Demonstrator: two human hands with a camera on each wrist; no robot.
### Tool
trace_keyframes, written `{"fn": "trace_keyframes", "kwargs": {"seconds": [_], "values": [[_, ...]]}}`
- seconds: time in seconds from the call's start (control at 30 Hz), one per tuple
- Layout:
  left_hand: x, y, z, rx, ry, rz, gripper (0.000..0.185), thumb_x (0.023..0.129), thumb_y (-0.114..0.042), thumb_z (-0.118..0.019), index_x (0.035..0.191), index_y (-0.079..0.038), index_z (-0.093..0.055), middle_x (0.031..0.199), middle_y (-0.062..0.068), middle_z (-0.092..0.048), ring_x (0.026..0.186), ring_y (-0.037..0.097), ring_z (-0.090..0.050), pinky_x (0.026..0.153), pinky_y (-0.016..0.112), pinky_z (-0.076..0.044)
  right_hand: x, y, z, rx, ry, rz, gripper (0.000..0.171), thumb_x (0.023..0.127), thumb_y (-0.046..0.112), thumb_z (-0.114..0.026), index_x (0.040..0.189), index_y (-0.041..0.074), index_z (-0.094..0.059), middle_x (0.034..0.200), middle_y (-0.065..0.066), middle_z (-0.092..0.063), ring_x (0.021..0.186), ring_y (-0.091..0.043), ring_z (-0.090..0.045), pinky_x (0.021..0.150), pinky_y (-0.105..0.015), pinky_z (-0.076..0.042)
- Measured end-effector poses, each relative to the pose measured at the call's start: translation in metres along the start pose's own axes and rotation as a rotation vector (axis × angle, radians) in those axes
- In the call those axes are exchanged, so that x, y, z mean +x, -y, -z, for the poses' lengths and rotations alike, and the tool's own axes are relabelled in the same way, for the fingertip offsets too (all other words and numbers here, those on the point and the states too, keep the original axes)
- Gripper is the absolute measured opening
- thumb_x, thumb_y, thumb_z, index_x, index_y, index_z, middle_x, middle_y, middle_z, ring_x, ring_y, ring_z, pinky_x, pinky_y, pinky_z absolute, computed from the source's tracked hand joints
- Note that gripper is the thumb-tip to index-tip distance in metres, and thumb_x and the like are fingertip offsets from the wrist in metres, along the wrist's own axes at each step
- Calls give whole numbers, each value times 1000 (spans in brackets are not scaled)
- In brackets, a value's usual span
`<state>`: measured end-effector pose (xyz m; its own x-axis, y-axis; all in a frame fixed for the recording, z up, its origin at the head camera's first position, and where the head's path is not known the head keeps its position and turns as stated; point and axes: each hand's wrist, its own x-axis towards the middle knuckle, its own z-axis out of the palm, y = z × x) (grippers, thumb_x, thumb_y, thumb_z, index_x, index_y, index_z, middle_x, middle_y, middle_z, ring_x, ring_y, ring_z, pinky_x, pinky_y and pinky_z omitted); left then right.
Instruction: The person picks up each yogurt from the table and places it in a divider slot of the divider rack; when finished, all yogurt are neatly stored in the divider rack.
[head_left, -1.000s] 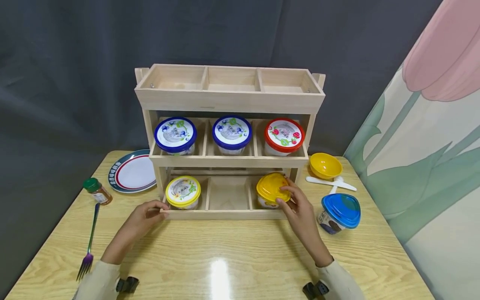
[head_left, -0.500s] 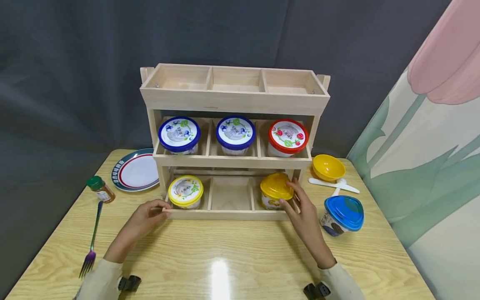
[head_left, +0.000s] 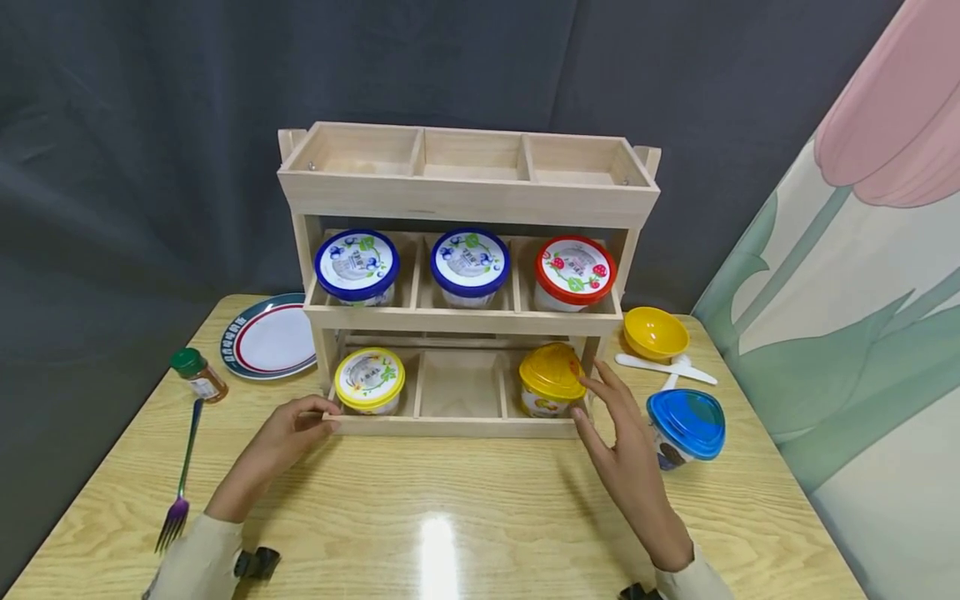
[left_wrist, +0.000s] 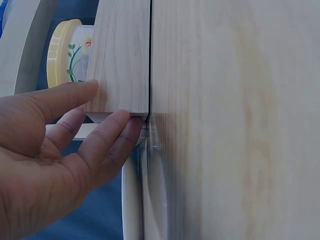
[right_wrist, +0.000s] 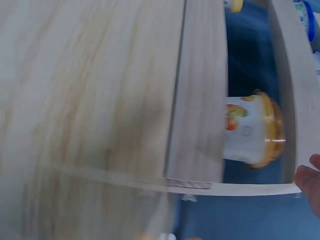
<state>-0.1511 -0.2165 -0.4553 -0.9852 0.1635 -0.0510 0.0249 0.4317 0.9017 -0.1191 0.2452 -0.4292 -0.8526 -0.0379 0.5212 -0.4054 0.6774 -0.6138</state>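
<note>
A three-tier wooden rack (head_left: 457, 427) stands at the table's back. My left hand (head_left: 285, 442) holds its bottom-left front corner. In the left wrist view, the thumb is by the front board (left_wrist: 122, 55) and two fingertips touch the board's end. A cup with a domed yellow lid (head_left: 551, 372) sits upright in the bottom tier's right compartment. My right hand (head_left: 633, 454) is beside that cup with spread fingers, holding nothing. A flat-lidded yellow cup (head_left: 369, 379) occupies the bottom-left compartment. Above it stand two blue-lidded cups (head_left: 357, 265) and a red-lidded cup (head_left: 575, 271).
Right of the rack lie a yellow bowl (head_left: 656, 332), crossed white plastic cutlery (head_left: 663, 367) and a blue-lidded tub (head_left: 686, 423). On the left are a plate (head_left: 273, 337), a green-capped spice jar (head_left: 198, 375) and a fork (head_left: 180, 487). A dark curtain (head_left: 442, 62) hangs behind.
My right hand has let go of the domed yellow-lidded cup and moved slightly right, its fingers spreading. The cup has straightened up in its compartment. My left hand stays at the rack's corner.
</note>
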Motion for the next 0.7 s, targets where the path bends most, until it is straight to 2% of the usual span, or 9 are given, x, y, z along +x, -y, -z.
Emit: {"fn": "trace_keyframes", "kwargs": {"seconds": [0.13,0.23,0.3,0.4,0.5,0.7], "values": [[1,0,1,4,-1,-7,16,107,0,-66,120,8,-68,134,27,-63,116,34,-66,83,26,-57,-10,14,15,-32,-82,101,48,94,-4,-81,140,2,-67,168,-11,-47,147,-44,-50,125,-39,-38],[0,0,2,8,0,-1,17,107,0,-66,121,9,-68,134,28,-62,117,35,-66,83,26,-57,-16,21,27,-30,-137,159,54,89,-10,-82,140,2,-67,168,-10,-48,147,-37,-51,120,-14,-29],[1,0,2,10,0,5,17,107,-1,-66,122,8,-68,135,28,-62,118,35,-66,83,26,-56,-19,24,34,-20,-176,196,51,91,-7,-82,139,0,-68,166,-13,-50,148,-31,-50,120,-15,-32],[1,-1,2,20,3,16,17,108,-1,-65,122,7,-68,135,27,-62,116,33,-65,83,26,-56,-22,27,46,-14,-215,196,47,94,-4,-80,140,-1,-67,165,-15,-50,150,-19,-47,119,-16,-34],[0,-2,1,25,7,24,17,108,-2,-65,122,7,-68,136,27,-62,116,34,-65,82,27,-55,-26,31,59,-20,-245,136,46,95,-6,-78,139,-2,-67,165,-12,-50,153,-11,-43,119,-15,-34],[-1,-3,1,10,8,14,18,108,-3,-66,123,7,-67,136,27,-61,115,33,-65,83,29,-56,-32,26,80,-44,-325,18,48,95,-11,-76,141,-3,-66,166,-7,-49,154,-13,-43,120,-17,-33]]}}
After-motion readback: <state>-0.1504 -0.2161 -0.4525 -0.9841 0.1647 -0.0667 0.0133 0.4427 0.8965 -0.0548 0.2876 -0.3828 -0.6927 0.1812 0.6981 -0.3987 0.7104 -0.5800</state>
